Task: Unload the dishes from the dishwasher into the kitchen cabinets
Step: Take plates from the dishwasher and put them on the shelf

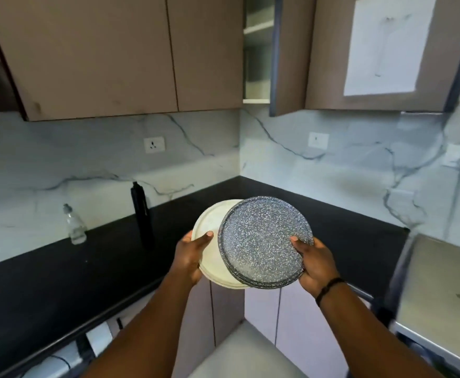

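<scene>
A person's left hand (189,257) clasps a white plate (209,252) while the right hand (317,264) clasps overlapping speckled grey plates (264,241). Both grips are closed on rims, held tilted above the black bench (59,274)

A home kitchen corner: matte brown wall cabinets (108,55), one with its door open on pale shelves (257,50), above a white marble-veined backsplash (59,159) with white wall sockets (154,144) and an L-shaped black stone countertop (46,274), pale base cabinets (261,315) below
</scene>
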